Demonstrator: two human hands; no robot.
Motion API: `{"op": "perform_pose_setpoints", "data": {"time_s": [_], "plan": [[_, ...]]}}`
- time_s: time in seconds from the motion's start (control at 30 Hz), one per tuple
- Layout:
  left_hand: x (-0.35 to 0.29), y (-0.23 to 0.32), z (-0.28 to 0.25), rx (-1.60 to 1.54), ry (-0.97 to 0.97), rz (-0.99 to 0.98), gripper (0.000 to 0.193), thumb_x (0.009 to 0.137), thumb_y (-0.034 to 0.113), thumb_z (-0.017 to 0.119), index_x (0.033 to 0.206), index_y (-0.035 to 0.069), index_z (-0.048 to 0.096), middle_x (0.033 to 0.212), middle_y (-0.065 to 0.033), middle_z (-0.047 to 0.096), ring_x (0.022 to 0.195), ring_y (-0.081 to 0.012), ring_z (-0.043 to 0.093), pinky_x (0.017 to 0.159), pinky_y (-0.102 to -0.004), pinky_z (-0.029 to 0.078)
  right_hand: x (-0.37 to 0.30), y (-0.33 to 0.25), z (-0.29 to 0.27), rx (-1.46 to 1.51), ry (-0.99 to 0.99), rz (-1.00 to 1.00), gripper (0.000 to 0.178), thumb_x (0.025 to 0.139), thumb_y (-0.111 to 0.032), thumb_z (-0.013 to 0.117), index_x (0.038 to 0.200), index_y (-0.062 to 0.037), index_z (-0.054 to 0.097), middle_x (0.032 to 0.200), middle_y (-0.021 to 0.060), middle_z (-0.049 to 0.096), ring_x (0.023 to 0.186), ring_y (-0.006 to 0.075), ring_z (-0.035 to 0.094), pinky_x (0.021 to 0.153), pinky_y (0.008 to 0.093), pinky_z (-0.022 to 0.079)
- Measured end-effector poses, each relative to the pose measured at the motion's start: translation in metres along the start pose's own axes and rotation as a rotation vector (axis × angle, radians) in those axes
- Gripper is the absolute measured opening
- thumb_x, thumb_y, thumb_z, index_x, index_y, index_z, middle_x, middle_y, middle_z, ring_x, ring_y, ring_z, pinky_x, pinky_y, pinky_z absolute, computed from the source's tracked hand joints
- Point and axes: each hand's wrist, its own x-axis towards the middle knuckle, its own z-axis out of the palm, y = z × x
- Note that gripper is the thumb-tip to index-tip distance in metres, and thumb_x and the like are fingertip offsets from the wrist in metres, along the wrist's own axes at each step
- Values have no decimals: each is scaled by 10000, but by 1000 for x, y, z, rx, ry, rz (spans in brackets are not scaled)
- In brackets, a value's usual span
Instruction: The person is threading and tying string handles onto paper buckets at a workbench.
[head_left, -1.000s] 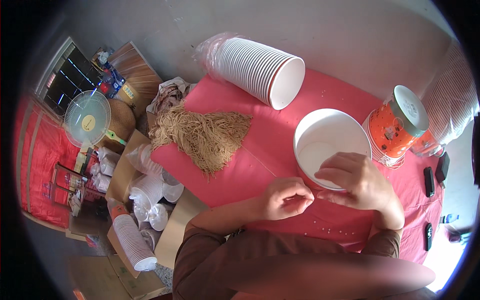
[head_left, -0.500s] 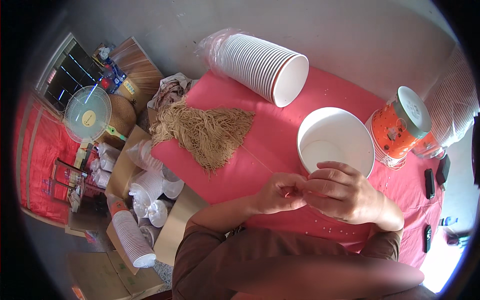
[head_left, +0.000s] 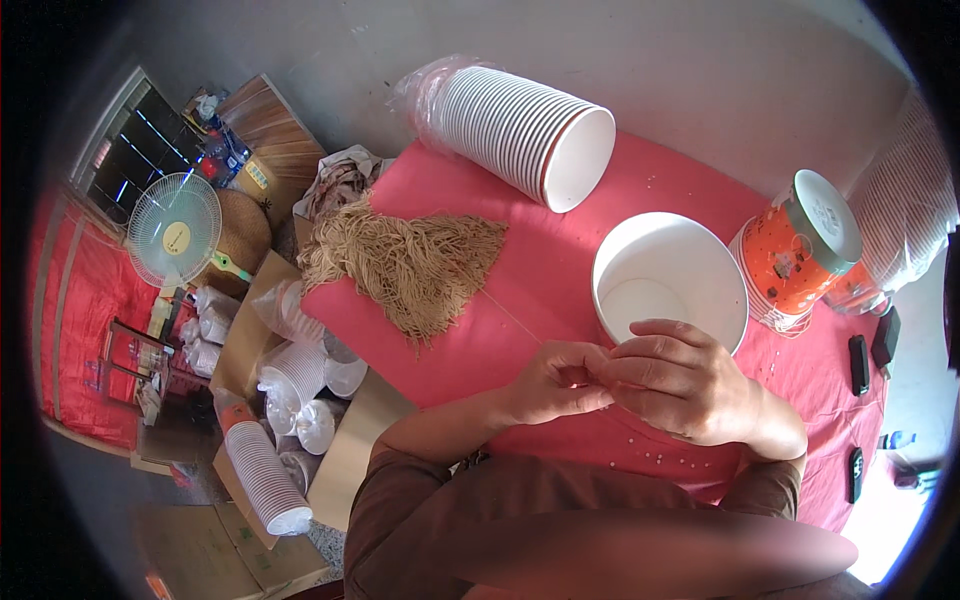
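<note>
My left hand and my right hand meet fingertip to fingertip over the red table, just in front of a single white paper bowl. Both hands pinch a thin tan string that runs back toward a fan-shaped pile of tan strings at the table's left end. What lies between the fingertips is mostly hidden. A stack of white paper bowls lies on its side at the back of the table.
An orange jar with a grey lid stands at the right beside more stacked bowls. Dark phones or remotes lie at the right edge. Left of the table, boxes hold bagged cups, and a fan stands further off.
My right hand left the bowl's near rim and moved left and toward me. It now meets my left hand, and the fingertips have closed together.
</note>
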Motion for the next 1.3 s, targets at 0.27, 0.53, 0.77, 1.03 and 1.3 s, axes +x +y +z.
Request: {"op": "perform_pose_setpoints", "data": {"time_s": [0.27,0.53,0.77,1.03,1.3], "plan": [[4,4,1,284,66,173,158,895,-14,657,1044,17,617,965,-44,609,864,-109,597,734,-251,487,2,-1,2,-140,46,2,291,636,-169,644,884,-21,681,1094,126,658,1003,247,637,922,440,526],[5,3,5,528,147,355,101,875,-40,651,936,34,620,829,-7,570,634,-20,429,540,-187,333,2,3,4,-173,35,29,278,638,-109,728,890,-26,644,960,105,627,920,275,645,885,457,554],[7,10,0,643,205,350,86,859,-13,654,908,35,603,823,-7,565,619,-17,423,537,-180,321,-4,13,-1,-144,33,66,267,665,-135,695,909,-37,646,923,85,625,908,263,647,872,433,554],[16,12,-27,645,501,347,84,859,-41,651,906,13,606,758,49,544,623,10,449,533,-160,340,-4,16,-3,-80,-80,280,281,781,-255,725,924,-47,601,826,83,590,808,275,629,750,399,513],[20,6,-38,673,580,332,91,846,-52,662,883,11,609,736,56,561,619,7,446,533,-173,347,-14,26,-17,14,-214,422,271,718,-19,690,984,-15,643,817,119,670,810,326,660,773,446,523]]}}
